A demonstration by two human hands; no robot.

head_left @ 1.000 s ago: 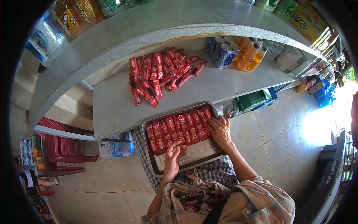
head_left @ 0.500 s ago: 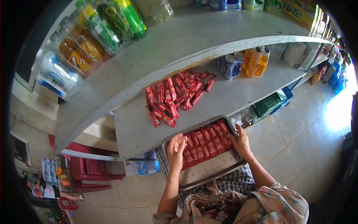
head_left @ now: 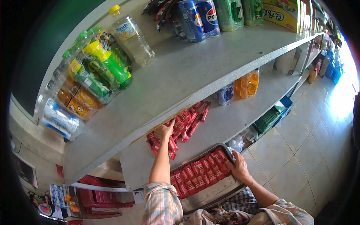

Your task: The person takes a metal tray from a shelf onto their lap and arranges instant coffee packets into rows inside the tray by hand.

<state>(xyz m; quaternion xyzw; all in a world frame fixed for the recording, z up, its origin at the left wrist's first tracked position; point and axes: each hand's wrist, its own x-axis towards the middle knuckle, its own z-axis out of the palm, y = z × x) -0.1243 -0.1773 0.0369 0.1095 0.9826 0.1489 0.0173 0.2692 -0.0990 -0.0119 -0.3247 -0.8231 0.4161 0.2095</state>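
Red stick sachets (head_left: 193, 122) with white lettering lie in a loose pile on the lower shelf. My left hand (head_left: 165, 130) reaches into this pile under the upper shelf's edge; its fingers are mostly hidden, so their grip cannot be made out. On my lap rests a metal tray (head_left: 205, 200), holding a row of red sachets (head_left: 200, 173) laid side by side. At the tray's right end, my right hand (head_left: 240, 167) grips the rim, thumb on the inner side and fingers along the outside.
The upper shelf (head_left: 195, 71) juts out above the pile. It carries bottles (head_left: 99, 62), Pepsi cans (head_left: 198, 18) and a yellow box (head_left: 281, 15). Farther along the lower shelf stand orange drink bottles (head_left: 248, 84) and cans (head_left: 225, 94). Red plastic chairs (head_left: 99, 200) are at lower left.
My left hand has left the tray's left side and moved up and forward into the sachet pile. My right hand stays at the tray's right rim. The view has shifted.
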